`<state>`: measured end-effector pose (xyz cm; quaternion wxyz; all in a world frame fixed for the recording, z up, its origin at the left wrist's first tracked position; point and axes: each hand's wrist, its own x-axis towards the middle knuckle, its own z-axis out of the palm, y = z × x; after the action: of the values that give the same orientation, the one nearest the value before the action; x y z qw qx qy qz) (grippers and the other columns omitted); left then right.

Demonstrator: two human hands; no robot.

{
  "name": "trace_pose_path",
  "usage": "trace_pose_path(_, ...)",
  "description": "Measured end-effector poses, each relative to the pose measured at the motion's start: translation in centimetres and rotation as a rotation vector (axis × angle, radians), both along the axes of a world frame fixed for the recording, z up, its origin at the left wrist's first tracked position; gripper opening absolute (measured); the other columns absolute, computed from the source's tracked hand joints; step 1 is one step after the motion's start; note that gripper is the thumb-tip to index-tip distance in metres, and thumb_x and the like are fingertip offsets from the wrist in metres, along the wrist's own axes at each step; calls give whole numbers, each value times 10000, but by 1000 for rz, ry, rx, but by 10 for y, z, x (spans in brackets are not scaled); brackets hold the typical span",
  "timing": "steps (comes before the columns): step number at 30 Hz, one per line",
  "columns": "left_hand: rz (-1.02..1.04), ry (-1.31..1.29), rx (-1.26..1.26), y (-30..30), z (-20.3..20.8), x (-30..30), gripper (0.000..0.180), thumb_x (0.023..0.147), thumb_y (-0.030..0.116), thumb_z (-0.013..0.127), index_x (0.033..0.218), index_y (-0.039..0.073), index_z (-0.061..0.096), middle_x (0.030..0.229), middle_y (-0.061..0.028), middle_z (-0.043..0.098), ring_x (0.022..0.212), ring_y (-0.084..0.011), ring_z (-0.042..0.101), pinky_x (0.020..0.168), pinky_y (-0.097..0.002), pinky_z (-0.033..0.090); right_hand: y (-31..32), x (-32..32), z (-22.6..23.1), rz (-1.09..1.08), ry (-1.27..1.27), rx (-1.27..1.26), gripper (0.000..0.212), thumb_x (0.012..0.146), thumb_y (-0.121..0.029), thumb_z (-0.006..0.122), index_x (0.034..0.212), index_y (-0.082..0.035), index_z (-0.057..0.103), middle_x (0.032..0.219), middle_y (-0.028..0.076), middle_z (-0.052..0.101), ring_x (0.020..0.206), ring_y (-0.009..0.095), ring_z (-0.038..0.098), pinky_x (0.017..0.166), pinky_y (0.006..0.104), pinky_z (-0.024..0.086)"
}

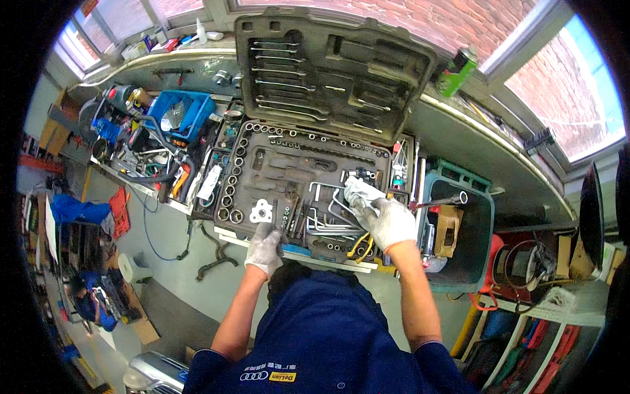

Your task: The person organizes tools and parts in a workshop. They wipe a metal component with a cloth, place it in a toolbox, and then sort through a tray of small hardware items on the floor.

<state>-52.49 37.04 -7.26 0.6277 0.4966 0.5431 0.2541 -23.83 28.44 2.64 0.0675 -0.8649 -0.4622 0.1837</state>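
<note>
An open tool case [279, 172] lies before me, its tray lined with sockets along the far and left edges. My gloved right hand [392, 224] is closed on a crumpled white cloth [359, 192] over the tray's right half. Beneath and beside it lie several L-shaped hex keys [331, 228] and yellow-handled pliers [359, 246]. My gloved left hand [265, 249] is at the tray's near edge, fingers bent, beside a slim dark piece; what it grips, if anything, is unclear. Just beyond it sits a white three-lobed piece [261, 211].
The case's raised lid [335, 72] holds several wrenches. A blue bin [180, 115] and loose tools stand left. At right is a green tub [482, 226] with a cardboard box [448, 230]; a green spray can [457, 72] stands by the window. Another person [95, 305] is at far left.
</note>
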Motion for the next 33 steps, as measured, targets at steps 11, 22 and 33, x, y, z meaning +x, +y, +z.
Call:
trace_pose_path(11,48,-95,-127,22,-36,-33,142,979,143,594,1067,48,653,837,-29,639,643,-135,564,566,-308,463,95,-117,-95,-84,246,-146,651,914,-550,687,1080,77,742,1052,333,733,1053,460,723,956,494,571)
trace_pose_path(22,-318,164,86,61,-17,-59,230,1007,232,577,1060,12,623,953,-212,710,829,-347,692,726,-457,534,121,-147,-85,-191,98,-387,501,852,-447,749,1080,-1,742,1112,261,754,1066,380,741,953,445,582)
trace_pose_path(33,-798,690,330,144,-11,53,416,922,365,583,1185,77,730,1146,-253,740,1070,-450,713,944,-523,574,114,-149,-122,-237,60,-208,388,909,-328,676,1089,14,692,1108,294,736,1078,427,723,938,490,576)
